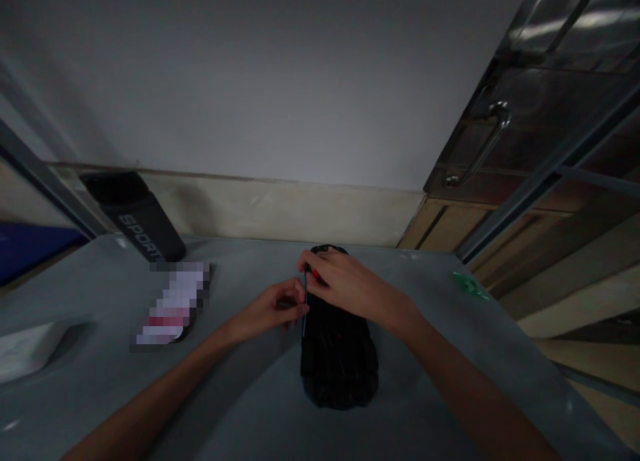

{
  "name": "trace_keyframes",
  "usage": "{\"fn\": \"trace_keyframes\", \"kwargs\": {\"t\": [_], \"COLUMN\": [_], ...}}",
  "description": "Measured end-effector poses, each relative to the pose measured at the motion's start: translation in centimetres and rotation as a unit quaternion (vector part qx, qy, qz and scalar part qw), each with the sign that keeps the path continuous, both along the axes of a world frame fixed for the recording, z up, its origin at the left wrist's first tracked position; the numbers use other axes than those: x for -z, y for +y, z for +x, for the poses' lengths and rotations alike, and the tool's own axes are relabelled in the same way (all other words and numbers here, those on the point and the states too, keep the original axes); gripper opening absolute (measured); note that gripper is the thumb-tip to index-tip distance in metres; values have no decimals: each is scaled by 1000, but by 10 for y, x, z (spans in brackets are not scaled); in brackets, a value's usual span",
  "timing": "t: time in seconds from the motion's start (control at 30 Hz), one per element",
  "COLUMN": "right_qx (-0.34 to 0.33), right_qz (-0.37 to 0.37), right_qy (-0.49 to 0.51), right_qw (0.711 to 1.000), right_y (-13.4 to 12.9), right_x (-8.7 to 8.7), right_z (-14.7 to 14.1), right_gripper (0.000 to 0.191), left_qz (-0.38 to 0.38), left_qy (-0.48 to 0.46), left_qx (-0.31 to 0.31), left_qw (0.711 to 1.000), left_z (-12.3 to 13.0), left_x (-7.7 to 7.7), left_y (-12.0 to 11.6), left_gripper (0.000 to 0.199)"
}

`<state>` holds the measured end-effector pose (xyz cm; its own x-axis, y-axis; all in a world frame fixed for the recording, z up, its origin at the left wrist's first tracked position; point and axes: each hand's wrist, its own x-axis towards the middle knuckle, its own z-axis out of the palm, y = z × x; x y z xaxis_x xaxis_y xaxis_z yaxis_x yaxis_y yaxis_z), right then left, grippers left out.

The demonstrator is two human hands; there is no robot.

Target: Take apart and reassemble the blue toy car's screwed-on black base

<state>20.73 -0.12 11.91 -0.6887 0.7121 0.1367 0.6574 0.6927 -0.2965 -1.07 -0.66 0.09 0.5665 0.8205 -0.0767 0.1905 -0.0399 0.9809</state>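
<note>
A black toy car [340, 361] lies lengthwise on the grey table in front of me, its long side pointing away from me. Over its far half, my right hand [345, 284] is closed round what looks like a screwdriver [306, 272], with a dark and red handle and a thin shaft pointing down toward me along the car's left edge. My left hand [280, 305] is beside that edge, fingers curled and thumb tip at the shaft. Whatever its fingers pinch is hidden. The right hand covers part of the car's far end.
A dark bottle lettered SPORT [137, 217] stands at the back left. Near it lies a phone-like item [175, 304], blurred out. A white object [30, 349] sits at the left edge, a small green packet [470, 285] at the right. A wall [280, 207] borders the table's back.
</note>
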Motion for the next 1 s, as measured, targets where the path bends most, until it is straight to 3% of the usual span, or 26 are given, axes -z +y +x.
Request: {"fn": "trace_keyframes", "kwargs": {"t": [0.33,0.5,0.67,0.8,0.87,0.93,1.0], "right_qx": [-14,26,-12,129,209,253,236], "right_qz": [-8,-9,-21,-18,-10,-31,-86], "right_qy": [24,14,152,316,352,297,210], "right_qw": [1000,1000,988,940,913,920,945], "right_y": [0,0,1,12,19,24,27], "right_x": [4,8,19,40,55,69,80], "right_z": [0,0,19,58,82,102,114], "right_gripper": [26,18,20,13,13,14,12], "left_qz": [-6,-26,-41,-27,5,51,81], "left_qy": [-4,-12,-14,-17,-16,-16,-11], "left_qx": [1,16,22,17,1,-27,-66], "left_qw": [1000,999,999,999,1000,998,994], "left_z": [2,3,4,3,2,0,-1], "left_x": [-5,-8,-8,-7,-6,-6,-5], "left_y": [-2,-3,-3,-2,-1,-1,0], "left_gripper": [48,50,50,49,48,45,45]}}
